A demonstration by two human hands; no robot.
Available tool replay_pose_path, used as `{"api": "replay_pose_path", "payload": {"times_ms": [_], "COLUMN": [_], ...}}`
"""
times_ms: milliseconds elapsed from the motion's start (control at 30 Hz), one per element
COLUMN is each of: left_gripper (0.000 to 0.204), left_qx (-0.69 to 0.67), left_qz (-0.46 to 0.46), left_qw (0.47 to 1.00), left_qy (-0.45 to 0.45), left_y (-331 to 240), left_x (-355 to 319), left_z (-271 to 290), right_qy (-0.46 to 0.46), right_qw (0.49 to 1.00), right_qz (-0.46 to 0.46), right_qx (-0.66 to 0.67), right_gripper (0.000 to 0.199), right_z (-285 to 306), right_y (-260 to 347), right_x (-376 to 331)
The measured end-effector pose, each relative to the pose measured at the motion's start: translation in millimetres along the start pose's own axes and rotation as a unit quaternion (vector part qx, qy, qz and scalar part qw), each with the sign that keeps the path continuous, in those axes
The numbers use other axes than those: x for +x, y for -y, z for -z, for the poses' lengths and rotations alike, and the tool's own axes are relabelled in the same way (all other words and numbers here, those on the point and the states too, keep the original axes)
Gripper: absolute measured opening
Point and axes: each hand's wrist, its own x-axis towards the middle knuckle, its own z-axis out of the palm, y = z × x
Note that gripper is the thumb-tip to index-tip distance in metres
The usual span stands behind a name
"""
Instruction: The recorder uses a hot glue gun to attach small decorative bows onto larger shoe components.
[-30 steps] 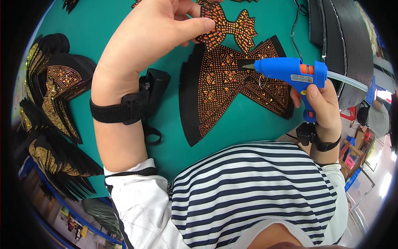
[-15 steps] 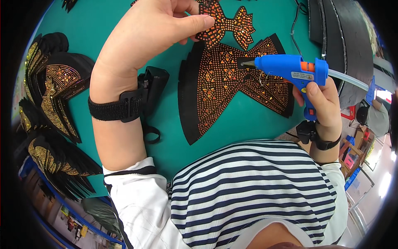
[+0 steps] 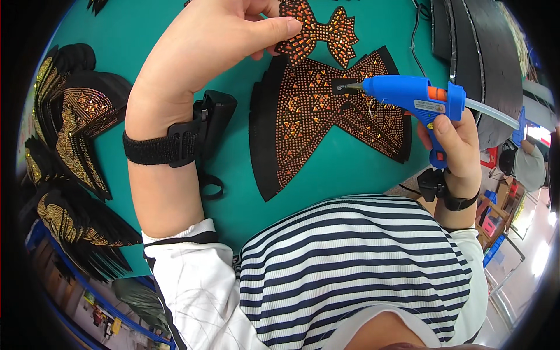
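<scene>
Between the thumb and fingers of my left hand (image 3: 248, 32) is the left wing of a small black bow (image 3: 339, 38) covered in orange and gold rhinestones. Below it on the green table lies a larger bow-shaped black piece (image 3: 306, 125) with copper-coloured studs; several layers show along its left edge, as in a stack. My right hand (image 3: 458, 143) is closed round the handle of a blue glue gun (image 3: 399, 90). The gun points left, its metal nozzle over a dark bare patch at the large bow's middle. Whether the nozzle touches there I cannot tell.
On the left are piles of black pieces (image 3: 96, 105) with gold studs. Large curved black sheets (image 3: 475, 52) lie at the far right, beside a black cable (image 3: 414, 35). A clear glue stick (image 3: 493, 111) juts from the gun's back. A person (image 3: 528, 166) is farther right.
The glue gun has shifted slightly to the right over the large bow. My left hand keeps hold of the small bow in nearly the same place.
</scene>
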Motion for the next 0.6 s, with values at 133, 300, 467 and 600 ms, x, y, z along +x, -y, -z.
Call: {"api": "replay_pose_path", "payload": {"times_ms": [133, 300, 467, 600], "left_gripper": [0.030, 0.031, 0.029, 0.028], "left_qx": [0.006, -0.003, -0.004, 0.000], "left_qz": [0.011, 0.012, 0.011, 0.014], "left_qw": [1.000, 1.000, 1.000, 1.000], "left_qy": [-0.013, -0.004, 0.000, 0.003], "left_y": [-1.5, -3.2, 0.8, -0.2], "left_x": [-1.7, -1.3, -0.5, -0.3], "left_z": [-0.2, -0.7, 0.4, -0.5], "right_qy": [-0.003, 0.002, -0.001, 0.003], "right_qw": [1.000, 1.000, 1.000, 1.000], "right_qz": [-0.013, -0.018, -0.012, -0.018], "right_qx": [0.009, 0.012, 0.016, 0.012], "right_gripper": [0.043, 0.044, 0.043, 0.042], "right_z": [-0.1, 1.9, -1.4, -1.1], "right_y": [2.5, 1.0, 4.1, 5.5], "right_x": [-0.3, -0.4, -0.7, -2.1]}}
